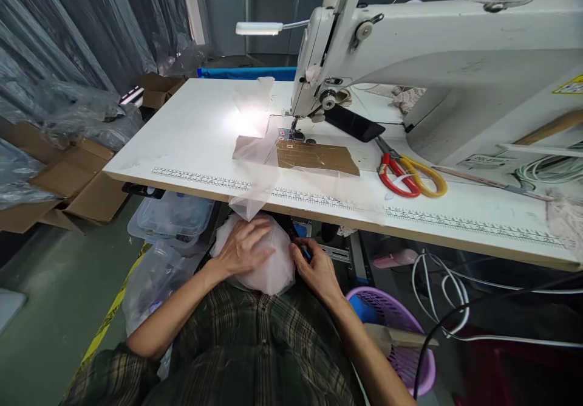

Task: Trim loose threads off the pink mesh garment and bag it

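My left hand (246, 248) rests with fingers spread on a bundle of sheer pale pink fabric (277, 266) in my lap. Beside the bundle, my right hand (317, 271) is closed around a small dark tool (304, 250) with a bit of blue; its working end is hidden. A strip of sheer fabric (257, 181) hangs over the table edge above my left hand and runs up toward the needle of the white sewing machine (314, 65). Under the needle area lies a brown taped guide piece (316, 155), partly covered by the sheer fabric.
Scissors with red and yellow handles (412, 175) lie right of the needle, near a black phone-like slab (354, 123). A ruler scale runs along the white table (191, 144). Below are a purple basket (387, 299), white cables (462, 299) and a clear plastic box (170, 214). Cardboard boxes (77, 178) stand left.
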{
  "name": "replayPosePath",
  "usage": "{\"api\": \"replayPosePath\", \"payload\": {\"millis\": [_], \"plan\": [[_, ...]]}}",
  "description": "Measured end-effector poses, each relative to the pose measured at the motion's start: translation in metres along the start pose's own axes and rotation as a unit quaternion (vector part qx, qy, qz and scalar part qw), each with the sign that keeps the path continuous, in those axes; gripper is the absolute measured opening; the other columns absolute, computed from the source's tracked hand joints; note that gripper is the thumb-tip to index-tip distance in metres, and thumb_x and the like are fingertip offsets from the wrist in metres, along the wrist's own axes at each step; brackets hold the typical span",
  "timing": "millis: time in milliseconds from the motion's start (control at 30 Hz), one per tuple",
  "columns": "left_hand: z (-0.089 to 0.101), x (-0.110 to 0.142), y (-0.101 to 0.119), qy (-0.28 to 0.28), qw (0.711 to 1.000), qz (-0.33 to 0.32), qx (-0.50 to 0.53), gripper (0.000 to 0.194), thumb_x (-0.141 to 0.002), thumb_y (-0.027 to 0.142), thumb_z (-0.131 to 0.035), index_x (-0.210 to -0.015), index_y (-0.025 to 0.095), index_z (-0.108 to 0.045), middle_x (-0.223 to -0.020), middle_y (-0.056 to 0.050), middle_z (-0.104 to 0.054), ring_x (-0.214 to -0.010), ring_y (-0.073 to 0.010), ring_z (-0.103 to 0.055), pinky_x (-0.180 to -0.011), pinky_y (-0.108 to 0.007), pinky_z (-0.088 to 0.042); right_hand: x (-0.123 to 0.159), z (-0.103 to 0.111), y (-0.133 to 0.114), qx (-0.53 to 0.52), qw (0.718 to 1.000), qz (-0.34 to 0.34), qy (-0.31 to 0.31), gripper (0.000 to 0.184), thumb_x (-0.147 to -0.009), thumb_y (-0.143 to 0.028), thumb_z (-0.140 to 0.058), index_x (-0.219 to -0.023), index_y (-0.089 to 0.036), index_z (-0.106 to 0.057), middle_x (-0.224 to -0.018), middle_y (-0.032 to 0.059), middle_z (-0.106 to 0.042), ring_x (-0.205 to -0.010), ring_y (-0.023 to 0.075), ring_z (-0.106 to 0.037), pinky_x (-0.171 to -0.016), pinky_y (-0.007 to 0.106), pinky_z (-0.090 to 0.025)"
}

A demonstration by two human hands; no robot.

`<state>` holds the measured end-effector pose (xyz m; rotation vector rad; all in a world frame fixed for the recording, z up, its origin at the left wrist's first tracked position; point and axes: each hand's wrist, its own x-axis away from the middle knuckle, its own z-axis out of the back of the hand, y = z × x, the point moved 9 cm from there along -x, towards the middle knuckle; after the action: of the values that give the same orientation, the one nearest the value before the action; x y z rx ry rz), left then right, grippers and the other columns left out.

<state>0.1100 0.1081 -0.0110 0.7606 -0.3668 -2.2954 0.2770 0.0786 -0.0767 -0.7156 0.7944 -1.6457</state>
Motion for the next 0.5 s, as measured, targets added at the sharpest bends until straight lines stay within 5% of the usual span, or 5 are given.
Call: {"api": "replayPosePath", "payload": {"millis": [100,233,367,433,500], "plan": [[-0.025,0.011,0.014,-0.061,0.997,-0.054,0.013,0.074,-0.074,0.053,-0.066,-0.130,0.009,-0.050,-0.133,-0.024,-0.052,-0.121,-0.0363,-0.052,-0.103,-0.053,-0.041,-0.003,0.007,-0.014,-0.048,0.997,0.032,0.055,0.036,-0.083,-0.047,-0.047,-0.095,-0.017,-0.062,-0.089,0.0104,-0.071,-0.074,0.0223,-0.065,-0.068,0.033,-0.049],[-0.042,0.021,0.016,-0.086,0.994,-0.060,0.014,0.077,-0.073,0.053,-0.066,-0.134,0.010,-0.046,-0.136,-0.024,-0.050,-0.124,-0.0382,-0.049,-0.105,-0.054,-0.038,-0.010,-0.005,-0.036,-0.096,0.993,0.073,0.012,0.030,-0.085,-0.042,-0.047,-0.092,-0.017,-0.062,-0.089,0.0095,-0.072,-0.081,0.0226,-0.066,-0.075,0.033,-0.050],[0.005,0.014,-0.004,0.068,0.992,0.060,0.082,0.063,-0.070,0.065,-0.063,-0.105,0.013,-0.061,-0.100,-0.016,-0.068,-0.092,-0.0294,-0.065,-0.082,-0.044,-0.052,-0.017,0.000,-0.048,-0.112,0.989,0.092,0.044,0.029,-0.087,-0.042,-0.048,-0.089,-0.017,-0.063,-0.081,0.0064,-0.069,-0.073,0.0200,-0.064,-0.071,0.031,-0.050],[0.038,0.009,-0.025,0.157,0.961,0.175,0.149,0.057,-0.070,0.070,-0.059,-0.088,0.015,-0.061,-0.078,-0.008,-0.066,-0.074,-0.0223,-0.063,-0.069,-0.035,-0.051,-0.019,0.003,-0.055,-0.130,0.984,0.103,0.058,0.030,-0.088,-0.043,-0.049,-0.089,-0.017,-0.064,-0.069,0.0035,-0.065,-0.062,0.0173,-0.060,-0.064,0.029,-0.049],[0.058,0.000,-0.039,0.181,0.923,0.253,0.226,0.052,-0.074,0.068,-0.056,-0.076,0.016,-0.060,-0.067,-0.003,-0.062,-0.063,-0.0172,-0.058,-0.062,-0.029,-0.047,-0.023,0.003,-0.065,-0.153,0.980,0.118,0.055,0.033,-0.090,-0.044,-0.048,-0.092,-0.016,-0.066,-0.060,0.0014,-0.061,-0.055,0.0162,-0.057,-0.059,0.028,-0.048]]}}
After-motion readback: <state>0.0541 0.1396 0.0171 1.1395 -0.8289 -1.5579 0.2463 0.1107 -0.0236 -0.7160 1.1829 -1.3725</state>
